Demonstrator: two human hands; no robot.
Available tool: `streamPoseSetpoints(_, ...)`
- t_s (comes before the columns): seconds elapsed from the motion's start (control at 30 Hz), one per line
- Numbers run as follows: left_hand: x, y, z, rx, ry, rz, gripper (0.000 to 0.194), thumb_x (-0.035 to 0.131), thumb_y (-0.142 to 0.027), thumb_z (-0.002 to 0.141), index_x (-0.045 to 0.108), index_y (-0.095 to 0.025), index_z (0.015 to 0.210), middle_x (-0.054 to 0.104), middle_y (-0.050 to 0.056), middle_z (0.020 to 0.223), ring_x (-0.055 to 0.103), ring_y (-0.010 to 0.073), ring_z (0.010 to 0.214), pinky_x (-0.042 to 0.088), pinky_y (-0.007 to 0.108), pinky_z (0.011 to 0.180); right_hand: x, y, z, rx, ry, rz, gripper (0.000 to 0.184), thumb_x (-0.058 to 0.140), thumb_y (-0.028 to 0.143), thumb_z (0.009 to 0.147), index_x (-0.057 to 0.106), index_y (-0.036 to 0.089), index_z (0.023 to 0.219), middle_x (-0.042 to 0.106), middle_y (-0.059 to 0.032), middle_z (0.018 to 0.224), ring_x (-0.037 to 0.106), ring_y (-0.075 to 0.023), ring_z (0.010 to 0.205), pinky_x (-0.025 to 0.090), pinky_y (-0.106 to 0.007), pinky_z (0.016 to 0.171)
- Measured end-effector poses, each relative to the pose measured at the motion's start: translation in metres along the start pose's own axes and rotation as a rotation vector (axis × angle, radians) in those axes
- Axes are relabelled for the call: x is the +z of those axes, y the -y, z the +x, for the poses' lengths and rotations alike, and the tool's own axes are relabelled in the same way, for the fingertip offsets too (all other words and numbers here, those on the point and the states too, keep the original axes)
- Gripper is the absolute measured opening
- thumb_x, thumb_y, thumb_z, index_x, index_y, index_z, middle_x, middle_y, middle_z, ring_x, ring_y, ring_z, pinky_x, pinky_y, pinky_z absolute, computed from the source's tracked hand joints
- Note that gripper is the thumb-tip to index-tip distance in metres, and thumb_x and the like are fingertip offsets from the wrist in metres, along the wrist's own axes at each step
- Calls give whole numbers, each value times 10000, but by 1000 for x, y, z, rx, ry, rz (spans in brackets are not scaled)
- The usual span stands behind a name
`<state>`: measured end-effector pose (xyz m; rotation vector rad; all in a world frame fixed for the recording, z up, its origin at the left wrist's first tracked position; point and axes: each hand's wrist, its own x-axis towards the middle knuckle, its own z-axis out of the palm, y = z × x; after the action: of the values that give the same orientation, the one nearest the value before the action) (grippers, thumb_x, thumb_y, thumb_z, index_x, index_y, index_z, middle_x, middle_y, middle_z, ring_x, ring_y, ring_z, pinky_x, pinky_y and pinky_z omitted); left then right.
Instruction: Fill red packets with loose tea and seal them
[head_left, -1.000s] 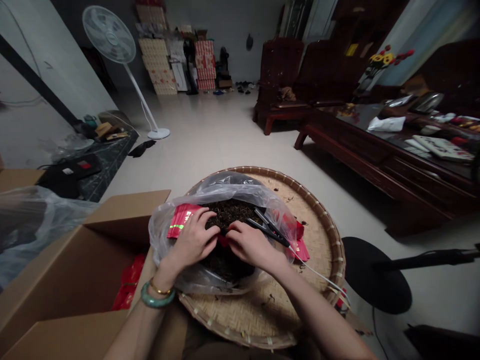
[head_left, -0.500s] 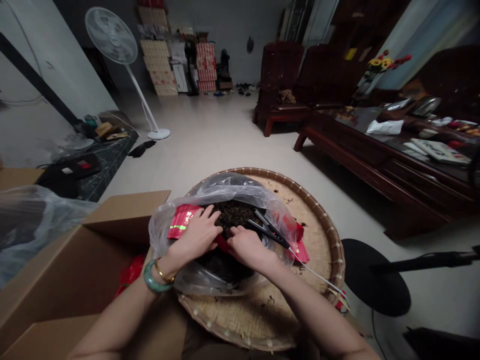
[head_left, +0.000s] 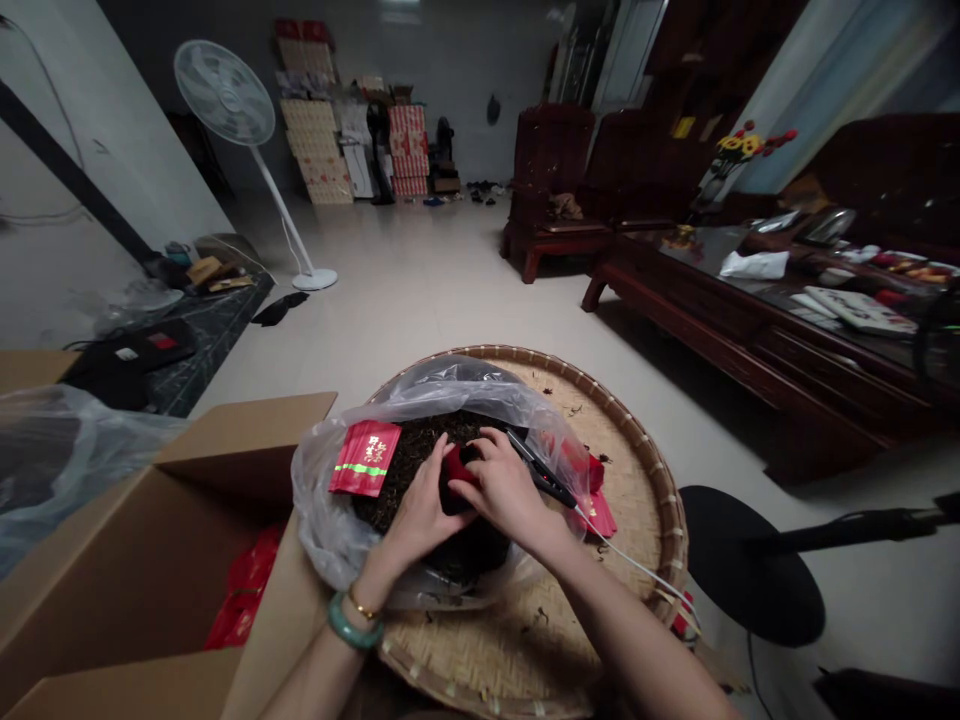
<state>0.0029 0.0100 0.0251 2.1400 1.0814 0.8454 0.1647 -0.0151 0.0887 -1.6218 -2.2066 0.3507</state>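
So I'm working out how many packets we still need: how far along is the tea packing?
Done: red filled-looking packets lie in the cardboard box. In hand: the left hand and right hand hold one small red packet over the loose tea in the plastic bag. Left: much tea remains, and a stack of red packets lies on it, with more on the woven tray.

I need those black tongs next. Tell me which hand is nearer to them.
Right. The right hand lies just beside the black tongs, its knuckles almost against them. The left hand sits further off, on the other side of the red packet both hands hold.
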Motion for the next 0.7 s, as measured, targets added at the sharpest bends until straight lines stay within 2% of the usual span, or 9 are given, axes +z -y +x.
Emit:
streamPoseSetpoints(0.1, 23, 7, -3, -147, -73, -213, 782, 645, -257, 721, 256, -195, 1396, 538, 145, 1253, 548, 273, 1133, 454, 425, 937, -5, 7, -5, -30, -44, 69, 215, 636, 364, 804, 712, 163, 798, 579, -115, 1174, 307, -318, 1278, 350, -452, 1013)
streamPoseSetpoints(0.2, 26, 9, 0, -171, -57, -316, 647, 658, -265, 701, 413, -175, 1292, 585, 119, 1185, 595, 247, 1039, 487, 378, 886, -17, 9, -10, -66, -84, 240, 214, 638, 375, 802, 670, 168, 758, 605, -96, 1106, 451, -263, 1160, 408, -397, 956)
streamPoseSetpoints(0.3, 20, 6, -1, -155, 5, -337, 520, 650, -263, 703, 504, -155, 1191, 623, 93, 1110, 601, 233, 998, 482, 368, 884, -29, 4, -11, -53, -177, 447, 158, 594, 293, 840, 626, 179, 945, 620, -69, 1027, 574, -169, 929, 479, -300, 813)
streamPoseSetpoints(0.4, 18, 1, -5, -179, 68, -410, 324, 604, -251, 732, 584, -130, 1032, 659, 80, 978, 617, 216, 895, 495, 352, 832, -33, -1, -6, -110, -142, 526, 278, 560, 192, 844, 583, 199, 1121, 618, -72, 1092, 594, -151, 922, 486, -268, 772)
streamPoseSetpoints(0.47, 18, -1, -7, -224, 92, -447, 227, 590, -229, 729, 610, -115, 924, 666, 76, 887, 618, 207, 817, 504, 343, 784, -31, -2, -2, -140, -69, 529, 233, 555, 157, 837, 638, 199, 1050, 656, -60, 1036, 613, -150, 906, 479, -266, 782)
streamPoseSetpoints(0.53, 18, -1, -8, -260, 96, -459, 176, 595, -205, 709, 624, -109, 854, 667, 72, 837, 616, 206, 783, 504, 347, 773, -27, -3, 0, -111, -43, 532, 154, 572, 150, 825, 685, 187, 922, 691, -41, 902, 634, -144, 831, 477, -256, 756)
streamPoseSetpoints(0.63, 15, 0, -8, -285, 101, -506, 179, 607, -203, 689, 642, -110, 839, 677, 74, 847, 625, 217, 818, 495, 358, 815, -23, -6, -1, -76, -107, 563, 101, 610, 152, 794, 697, 183, 834, 695, -29, 827, 641, -139, 769, 481, -243, 708)
streamPoseSetpoints(0.7, 13, 2, -8, -282, 135, -593, 257, 605, -227, 702, 633, -116, 933, 679, 82, 902, 635, 222, 851, 496, 365, 830, -24, -9, -2, -74, -169, 590, 95, 606, 151, 789, 694, 185, 804, 693, -30, 812, 641, -142, 758, 487, -248, 695)
